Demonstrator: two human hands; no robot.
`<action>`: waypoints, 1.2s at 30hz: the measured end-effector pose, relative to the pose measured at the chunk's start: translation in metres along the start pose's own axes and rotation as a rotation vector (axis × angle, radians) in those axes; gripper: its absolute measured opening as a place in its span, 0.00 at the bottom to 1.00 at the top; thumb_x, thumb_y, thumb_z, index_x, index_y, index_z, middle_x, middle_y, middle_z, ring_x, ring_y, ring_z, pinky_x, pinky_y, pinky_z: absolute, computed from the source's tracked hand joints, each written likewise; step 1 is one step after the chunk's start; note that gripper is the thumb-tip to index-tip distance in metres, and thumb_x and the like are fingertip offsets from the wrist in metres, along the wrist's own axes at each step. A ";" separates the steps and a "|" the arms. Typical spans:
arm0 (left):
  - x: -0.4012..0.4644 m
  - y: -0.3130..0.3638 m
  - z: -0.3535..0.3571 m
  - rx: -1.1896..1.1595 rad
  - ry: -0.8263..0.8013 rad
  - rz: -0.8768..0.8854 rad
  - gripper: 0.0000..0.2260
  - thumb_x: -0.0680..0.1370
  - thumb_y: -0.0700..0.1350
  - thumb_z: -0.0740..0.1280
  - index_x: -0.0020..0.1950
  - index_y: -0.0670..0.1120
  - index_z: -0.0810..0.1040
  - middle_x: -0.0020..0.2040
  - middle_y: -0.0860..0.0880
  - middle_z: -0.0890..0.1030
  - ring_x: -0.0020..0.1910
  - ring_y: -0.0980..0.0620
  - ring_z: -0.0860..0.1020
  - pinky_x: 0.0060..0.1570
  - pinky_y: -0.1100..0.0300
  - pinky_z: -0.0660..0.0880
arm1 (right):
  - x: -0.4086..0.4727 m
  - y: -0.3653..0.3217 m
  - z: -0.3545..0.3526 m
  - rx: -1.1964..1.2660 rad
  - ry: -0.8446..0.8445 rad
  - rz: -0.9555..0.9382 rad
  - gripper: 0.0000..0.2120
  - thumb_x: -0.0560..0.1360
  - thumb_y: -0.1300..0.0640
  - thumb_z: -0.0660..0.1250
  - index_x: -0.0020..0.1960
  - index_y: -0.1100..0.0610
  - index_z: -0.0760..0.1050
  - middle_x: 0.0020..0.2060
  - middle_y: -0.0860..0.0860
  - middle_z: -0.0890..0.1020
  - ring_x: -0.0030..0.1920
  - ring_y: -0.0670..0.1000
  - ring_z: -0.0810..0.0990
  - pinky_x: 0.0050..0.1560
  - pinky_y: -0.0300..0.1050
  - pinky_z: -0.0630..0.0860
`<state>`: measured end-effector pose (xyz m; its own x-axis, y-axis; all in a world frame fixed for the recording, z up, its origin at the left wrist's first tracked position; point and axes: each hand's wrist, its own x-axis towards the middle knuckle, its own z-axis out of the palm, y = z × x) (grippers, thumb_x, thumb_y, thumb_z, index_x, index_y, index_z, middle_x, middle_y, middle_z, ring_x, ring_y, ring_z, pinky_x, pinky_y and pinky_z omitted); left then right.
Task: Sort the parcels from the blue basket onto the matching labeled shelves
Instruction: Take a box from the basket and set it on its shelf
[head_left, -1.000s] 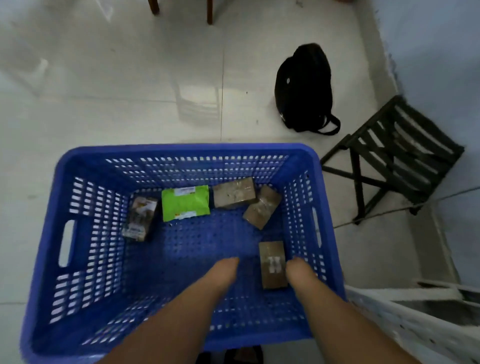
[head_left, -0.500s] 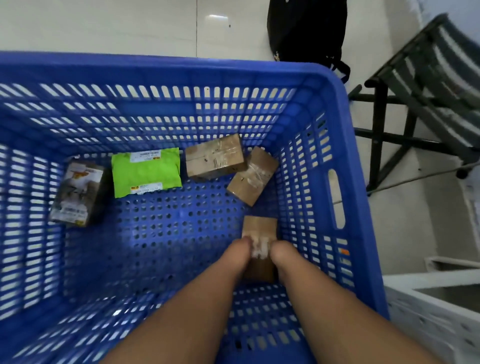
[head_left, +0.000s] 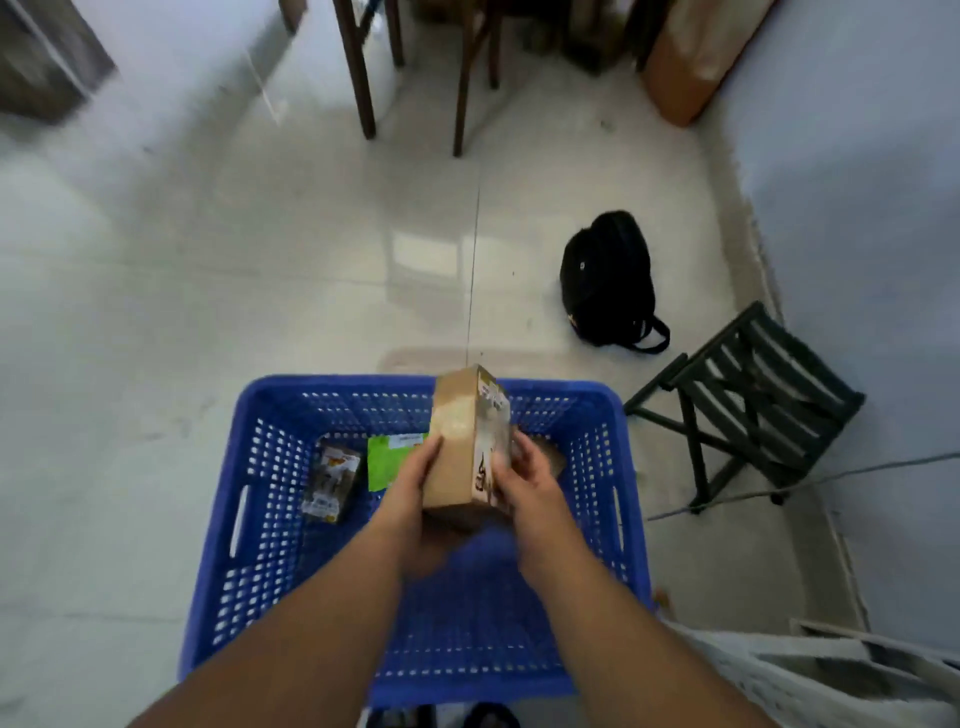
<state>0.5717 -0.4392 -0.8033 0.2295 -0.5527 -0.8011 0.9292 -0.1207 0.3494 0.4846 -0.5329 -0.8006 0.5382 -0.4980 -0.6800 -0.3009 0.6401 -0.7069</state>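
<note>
The basket (head_left: 270, 519) serves as landmark here, a blue perforated crate on the pale tiled floor. Inside it, near its left wall, lies a small printed box (head_left: 332, 480). Just right of that a green mailer (head_left: 389, 460) lies flat, partly hidden behind the left hand (head_left: 415, 486).

Above the basket's middle the person holds a brown parcel (head_left: 456, 452) on end, clear of the basket floor. The left hand grips its plain left face with fingers curled round the edge. The right hand (head_left: 524, 483) grips the right face, where a label (head_left: 491, 452) with dark print shows, too blurred to read. Behind the right hand, inside the basket, a bit of another brown parcel (head_left: 548, 454) peeks out.

Right of the basket, on the floor, stands a dark folding stool (head_left: 753, 400); beyond the basket's far right corner lies a black backpack (head_left: 608, 280). No labelled shelves are in view.

The step in hand looks like reading the label. To do it well, the person should probably turn the labelled face squarely upward and hold the parcel steady, keeping the right fingers off the print, then carry it with both hands to the shelf that matches.
</note>
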 end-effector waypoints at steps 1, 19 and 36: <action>-0.025 0.020 0.012 -0.025 -0.035 0.044 0.23 0.76 0.59 0.60 0.54 0.42 0.84 0.50 0.41 0.85 0.42 0.46 0.84 0.42 0.53 0.78 | -0.017 -0.023 0.013 -0.002 -0.038 0.014 0.22 0.72 0.50 0.73 0.65 0.52 0.74 0.56 0.53 0.84 0.56 0.55 0.83 0.57 0.54 0.79; -0.433 0.230 0.182 0.441 -0.302 0.798 0.19 0.79 0.56 0.66 0.69 0.67 0.69 0.64 0.52 0.80 0.62 0.46 0.79 0.63 0.44 0.74 | -0.348 -0.360 0.117 -0.057 -0.311 -0.531 0.22 0.77 0.61 0.68 0.68 0.46 0.72 0.59 0.52 0.82 0.57 0.53 0.83 0.62 0.54 0.77; -0.577 0.267 0.289 0.489 -0.362 1.074 0.22 0.84 0.43 0.56 0.75 0.64 0.63 0.63 0.49 0.80 0.61 0.46 0.79 0.62 0.43 0.75 | -0.475 -0.468 0.162 -0.092 -0.270 -0.911 0.21 0.83 0.58 0.56 0.73 0.40 0.66 0.65 0.46 0.75 0.65 0.48 0.74 0.71 0.53 0.68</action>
<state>0.6036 -0.3907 -0.1080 0.6437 -0.7489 0.1574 0.0952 0.2824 0.9546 0.4971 -0.5011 -0.1153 0.7566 -0.6229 0.1989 0.2686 0.0187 -0.9631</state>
